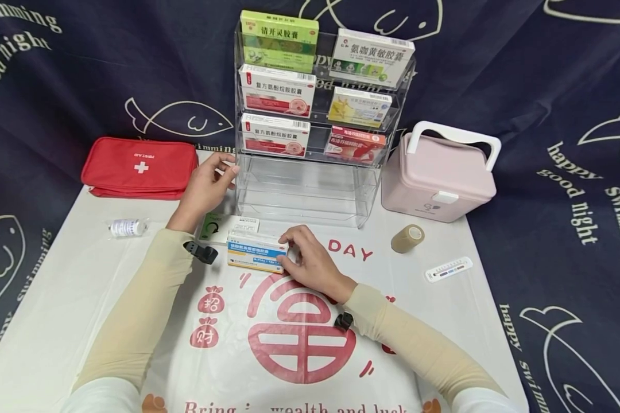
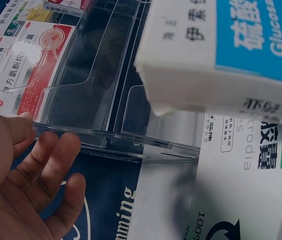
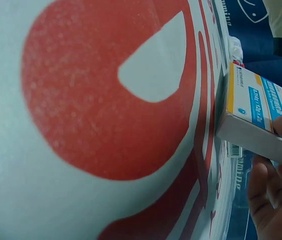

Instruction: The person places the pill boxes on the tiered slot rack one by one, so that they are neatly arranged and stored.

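Note:
My right hand pinches a white, blue and yellow medicine box by its right end, thumb on the printed front and fingers behind. Whether this box touches the table, I cannot tell. Behind it lies a white and green medicine box, partly covered by it. At the lower left side of a clear acrylic display rack is my left hand, fingers loosely bent with the tips by the rack's edge. In the left wrist view no grip on the rack shows. The upper tiers bear several medicine boxes; the lowest tier is bare.
A red first-aid pouch lies at the back left, with a small wrapped bottle in front of it. On the right stand a pink lidded case and a tan bandage roll, near a white thermometer card.

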